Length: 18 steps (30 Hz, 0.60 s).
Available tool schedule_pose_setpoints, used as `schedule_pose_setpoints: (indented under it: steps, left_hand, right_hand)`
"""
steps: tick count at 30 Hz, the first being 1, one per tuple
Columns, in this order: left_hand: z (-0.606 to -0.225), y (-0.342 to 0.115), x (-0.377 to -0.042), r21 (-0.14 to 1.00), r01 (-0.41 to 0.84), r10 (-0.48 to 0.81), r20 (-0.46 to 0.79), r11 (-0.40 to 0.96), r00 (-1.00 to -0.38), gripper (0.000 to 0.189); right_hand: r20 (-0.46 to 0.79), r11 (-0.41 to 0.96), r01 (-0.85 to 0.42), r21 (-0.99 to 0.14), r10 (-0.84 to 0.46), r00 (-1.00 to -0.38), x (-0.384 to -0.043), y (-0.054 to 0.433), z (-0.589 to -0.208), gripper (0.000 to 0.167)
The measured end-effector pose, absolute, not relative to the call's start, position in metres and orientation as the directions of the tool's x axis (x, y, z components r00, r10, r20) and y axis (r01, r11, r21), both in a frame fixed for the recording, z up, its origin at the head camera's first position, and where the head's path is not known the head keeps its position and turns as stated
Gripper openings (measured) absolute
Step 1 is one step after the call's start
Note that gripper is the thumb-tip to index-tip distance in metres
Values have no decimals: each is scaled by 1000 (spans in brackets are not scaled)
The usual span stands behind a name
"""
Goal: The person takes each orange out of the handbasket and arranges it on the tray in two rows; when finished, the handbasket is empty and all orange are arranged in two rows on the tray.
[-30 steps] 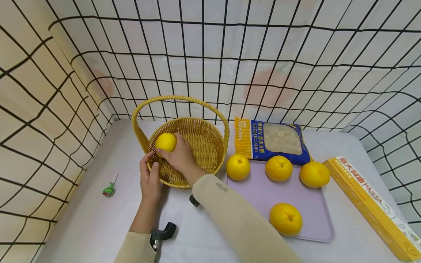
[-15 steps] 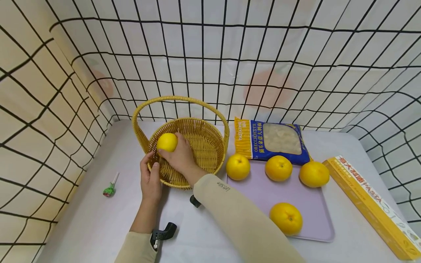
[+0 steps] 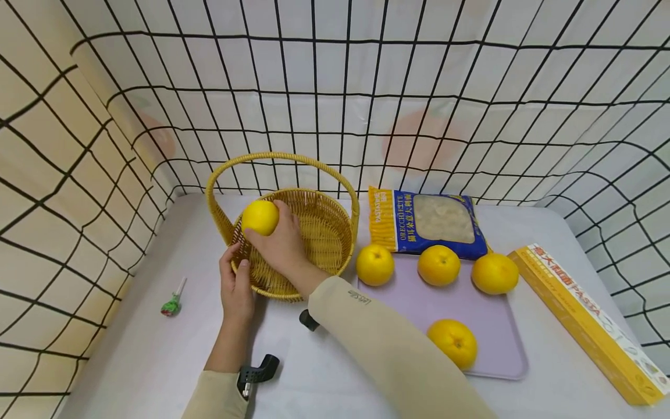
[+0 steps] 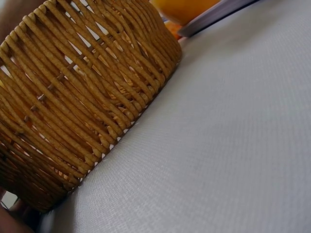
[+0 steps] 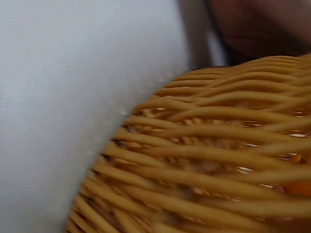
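Observation:
A yellow orange [image 3: 260, 217] is pinched between the thumb and fingers of my right hand [image 3: 282, 241], over the left side of the wicker basket [image 3: 325, 235]. The basket is round, with a tall arched handle. My left hand [image 3: 237, 288] grips its near left rim, thumb inside. In the left wrist view the woven wall [image 4: 92, 82] fills the upper left, standing on the white cloth. Through the weave [image 5: 204, 150] in the right wrist view, a patch of orange colour shows at the right edge.
Several oranges [image 3: 438, 265] lie on or at the edge of a lilac tray [image 3: 398, 297] on the right. Behind it is a blue and yellow pasta bag [image 3: 445, 218]. A long pasta box [image 3: 591, 326] lies far right, a lollipop [image 3: 171, 304] left. Black wire mesh [image 3: 324, 93] surrounds the table.
My right hand has lifted the orange slightly from its lower spot in the basket; it looks a little larger now. The left hand keeps its hold on the rim. The head view has shifted slightly.

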<state>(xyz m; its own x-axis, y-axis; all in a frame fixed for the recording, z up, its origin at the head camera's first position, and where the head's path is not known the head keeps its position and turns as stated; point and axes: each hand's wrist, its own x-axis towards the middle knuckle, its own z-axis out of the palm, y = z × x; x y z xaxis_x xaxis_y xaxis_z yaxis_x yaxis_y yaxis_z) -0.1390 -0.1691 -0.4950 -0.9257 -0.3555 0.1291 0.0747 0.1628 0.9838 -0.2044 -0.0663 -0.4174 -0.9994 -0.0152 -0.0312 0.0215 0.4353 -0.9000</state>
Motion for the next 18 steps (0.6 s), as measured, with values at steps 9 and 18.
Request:
schedule_pose_setpoints:
  steps: [9, 18]
  left_hand:
    - [-495, -170, -138, 988, 39, -359, 90, 148, -929, 44]
    - [-494, -166, -136, 992, 21, -355, 64, 123, -933, 45]
  right_hand:
    - [-37, 344, 25, -939, -30, -999, -198, -59, -383, 83]
    - [-82, 261, 58, -964, -82, -993, -191, -47, -353, 83]
